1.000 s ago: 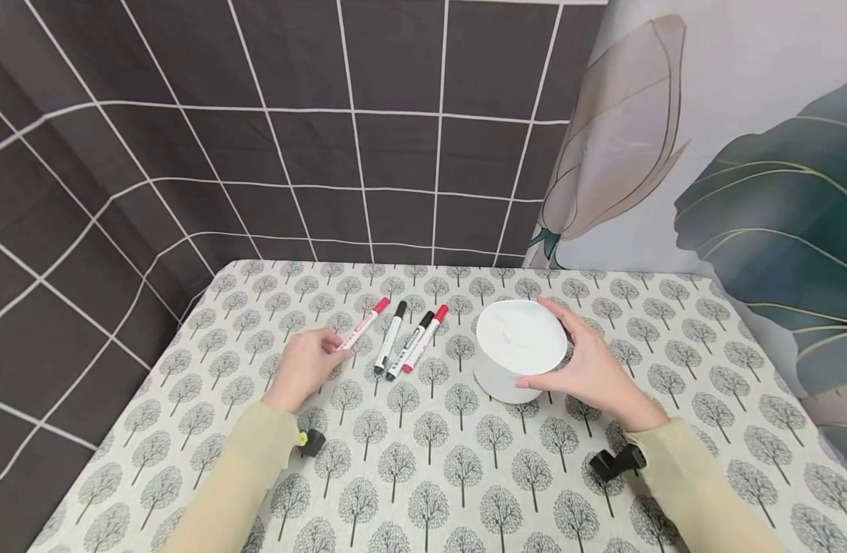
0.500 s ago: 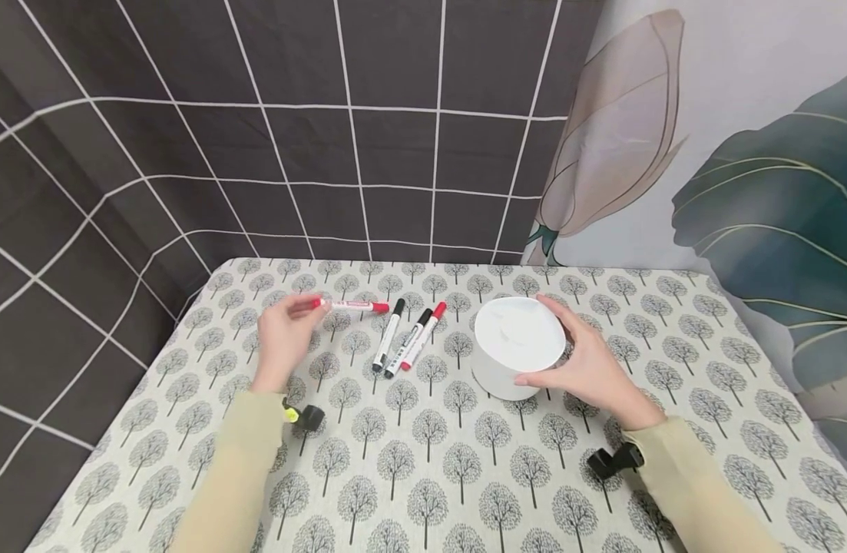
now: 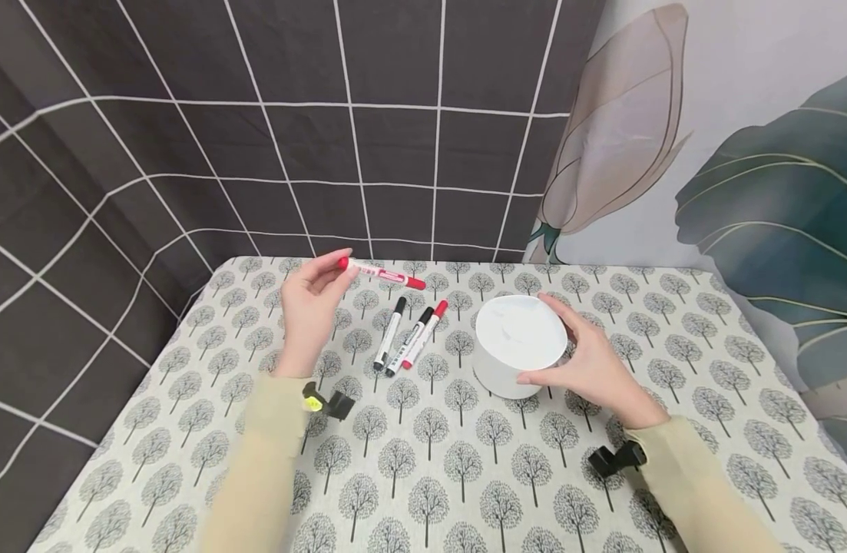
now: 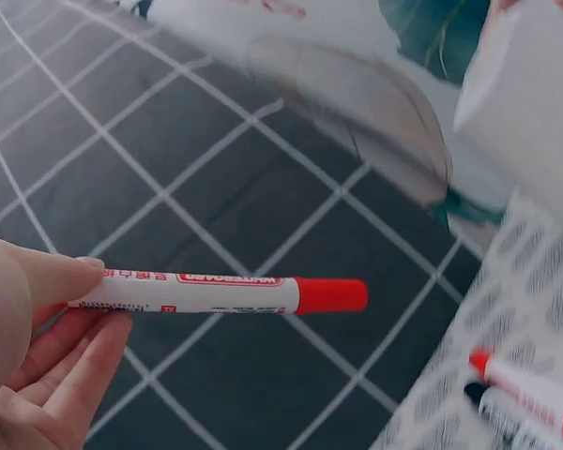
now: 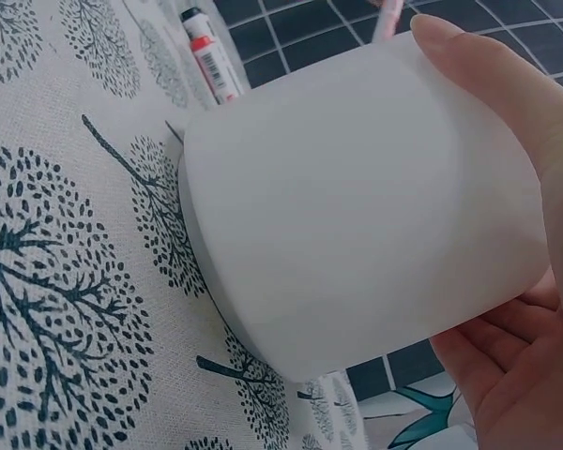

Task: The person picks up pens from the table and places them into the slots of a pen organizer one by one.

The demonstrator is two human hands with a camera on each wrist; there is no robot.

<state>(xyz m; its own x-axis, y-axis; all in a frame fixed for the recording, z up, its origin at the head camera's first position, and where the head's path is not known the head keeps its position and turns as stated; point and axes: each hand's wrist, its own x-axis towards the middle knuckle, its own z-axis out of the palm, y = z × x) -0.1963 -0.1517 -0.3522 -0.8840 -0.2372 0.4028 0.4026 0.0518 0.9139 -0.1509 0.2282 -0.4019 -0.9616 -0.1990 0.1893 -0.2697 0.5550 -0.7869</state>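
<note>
Marker (image 3: 385, 275): white barrel, red print, red at both ends; cap on. Held aloft above the cloth (image 3: 458, 491), thumb and fingers of left hand (image 3: 309, 311) pinching it by the end opposite the cap. Near level, cap end pointing right and dipping slightly in head view.

Pot (image 3: 501, 382): plain white, smooth-sided, round. Stands on the cloth, right of the marker and apart from it. Right hand (image 3: 596, 365) grips its side, thumb and fingers spread round it.
</note>
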